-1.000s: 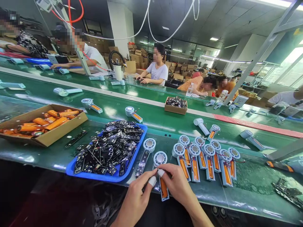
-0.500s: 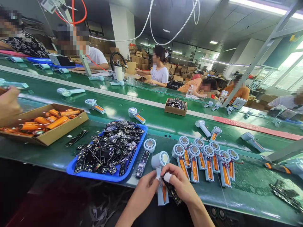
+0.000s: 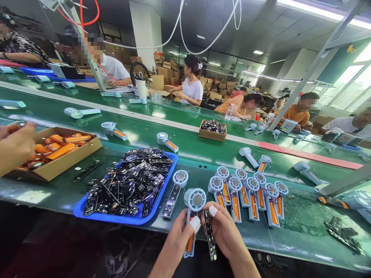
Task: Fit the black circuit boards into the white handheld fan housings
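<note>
Fingers of the left hand (image 3: 180, 233) wrap the handle of a blue fan (image 3: 196, 199); those of the right hand (image 3: 225, 228) pinch a circuit board (image 3: 211, 236) near its top. Both sit at the bench's (image 3: 303, 222) near edge. Fan likely light, stiff: grip handle. Board probably fragile: edges only.

Green bench (image 3: 292, 241), blue tray (image 3: 127, 221) (heaped), cardboard box (image 3: 72, 160), pale-blue fans (image 3: 234, 184)

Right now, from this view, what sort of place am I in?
Probably an electronics assembly workshop: pale blue units with round heads sit along a long green work surface, a blue tray is heaped with black circuit boards, and co-workers line the far side.
</note>
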A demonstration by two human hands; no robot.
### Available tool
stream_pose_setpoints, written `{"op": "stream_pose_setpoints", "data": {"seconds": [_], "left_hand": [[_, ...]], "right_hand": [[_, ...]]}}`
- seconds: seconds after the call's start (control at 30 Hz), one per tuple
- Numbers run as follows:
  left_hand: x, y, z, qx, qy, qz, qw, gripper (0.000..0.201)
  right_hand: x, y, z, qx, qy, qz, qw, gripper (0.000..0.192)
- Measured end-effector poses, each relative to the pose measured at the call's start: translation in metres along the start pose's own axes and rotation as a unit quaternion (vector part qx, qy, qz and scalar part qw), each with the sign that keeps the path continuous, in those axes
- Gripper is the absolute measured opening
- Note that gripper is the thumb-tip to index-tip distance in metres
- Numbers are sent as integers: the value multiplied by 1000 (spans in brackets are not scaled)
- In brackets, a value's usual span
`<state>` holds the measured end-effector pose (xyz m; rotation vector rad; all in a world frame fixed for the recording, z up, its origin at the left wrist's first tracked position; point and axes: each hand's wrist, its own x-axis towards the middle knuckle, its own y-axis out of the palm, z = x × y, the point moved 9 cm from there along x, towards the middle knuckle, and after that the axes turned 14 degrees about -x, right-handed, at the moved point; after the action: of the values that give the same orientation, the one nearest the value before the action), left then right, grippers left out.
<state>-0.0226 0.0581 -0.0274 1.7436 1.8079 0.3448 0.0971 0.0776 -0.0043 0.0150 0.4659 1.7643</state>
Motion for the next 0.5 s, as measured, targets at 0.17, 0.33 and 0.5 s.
{"op": "stream_pose_setpoints", "data": {"seconds": [0.17,0.33,0.5], "left_hand": [[2,-11,-4,116,72,-9,991,56],[-3,-16,-11,158,108,-45,980,58],[-9,-20,-18,208,115,-78,968,57]], "right_hand": [[-7,7,8,-58,-50,19,997,33],[-13,2,23,-310,-127,-47,941,33],[-22,12,39,-651,-153,-61,741,21]]}}
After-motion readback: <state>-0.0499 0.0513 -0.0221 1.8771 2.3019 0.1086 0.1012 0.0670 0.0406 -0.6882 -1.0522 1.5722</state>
